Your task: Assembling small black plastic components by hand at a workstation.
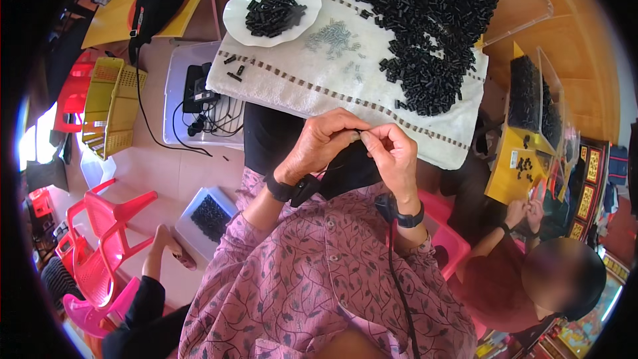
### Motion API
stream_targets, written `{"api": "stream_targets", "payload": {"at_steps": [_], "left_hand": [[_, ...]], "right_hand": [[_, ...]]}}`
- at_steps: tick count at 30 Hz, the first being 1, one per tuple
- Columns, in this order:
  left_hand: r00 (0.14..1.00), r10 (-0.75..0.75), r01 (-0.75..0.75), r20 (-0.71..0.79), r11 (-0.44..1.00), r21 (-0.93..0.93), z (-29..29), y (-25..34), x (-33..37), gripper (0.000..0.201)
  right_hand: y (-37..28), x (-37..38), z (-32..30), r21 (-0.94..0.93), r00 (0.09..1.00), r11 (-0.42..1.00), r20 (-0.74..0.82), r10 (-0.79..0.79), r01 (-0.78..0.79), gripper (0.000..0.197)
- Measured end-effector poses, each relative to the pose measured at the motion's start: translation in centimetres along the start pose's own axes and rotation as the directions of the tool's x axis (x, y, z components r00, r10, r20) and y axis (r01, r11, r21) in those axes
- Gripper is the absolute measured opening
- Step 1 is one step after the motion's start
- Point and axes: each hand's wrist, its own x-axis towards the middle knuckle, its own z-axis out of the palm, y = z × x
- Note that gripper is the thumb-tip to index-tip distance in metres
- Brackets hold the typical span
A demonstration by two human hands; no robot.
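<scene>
Both hands (321, 143) (396, 154) near towel edge (438, 149)

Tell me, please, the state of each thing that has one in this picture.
Left hand: fingertips pinched, contents unclear
Right hand: fingertips pinched
White plate: upright, holding black pieces
Towel: spread, partly covered
Large black pile: heaped loosely
Clear pieces: scattered loosely
Pale floor tub: open, holding black pieces

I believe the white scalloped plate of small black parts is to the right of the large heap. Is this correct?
The side is wrong: the head view shows the white scalloped plate left of the large heap of black parts.
</scene>
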Motion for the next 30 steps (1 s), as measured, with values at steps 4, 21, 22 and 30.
{"api": "stream_targets", "payload": {"at_steps": [4, 21, 22, 30], "left_hand": [[0.999, -0.035, 0.033, -0.024, 0.996, -0.079, 0.5, -0.5, -0.1, 0.026], [0.973, -0.218, 0.181, -0.074, 0.923, -0.339, 0.3, -0.7, -0.1, 0.020], [0.974, -0.216, 0.180, -0.074, 0.925, -0.336, 0.3, -0.7, -0.1, 0.020], [0.966, -0.233, 0.179, -0.110, 0.915, -0.362, 0.4, -0.9, -0.1, 0.020]], "right_hand": [[-0.1, 0.0, 0.1, 0.084, 0.999, 0.996, -0.025, 0.035, -0.032, 0.011], [1.7, 4.3, -3.7, -0.437, 0.925, 0.868, -0.175, -0.336, 0.233, 0.007], [2.4, 4.8, -4.2, -0.440, 0.925, 0.867, -0.174, -0.339, 0.235, 0.007], [3.0, 7.7, -4.4, -0.763, 0.929, 0.632, -0.127, -0.349, 0.133, 0.009]]}}
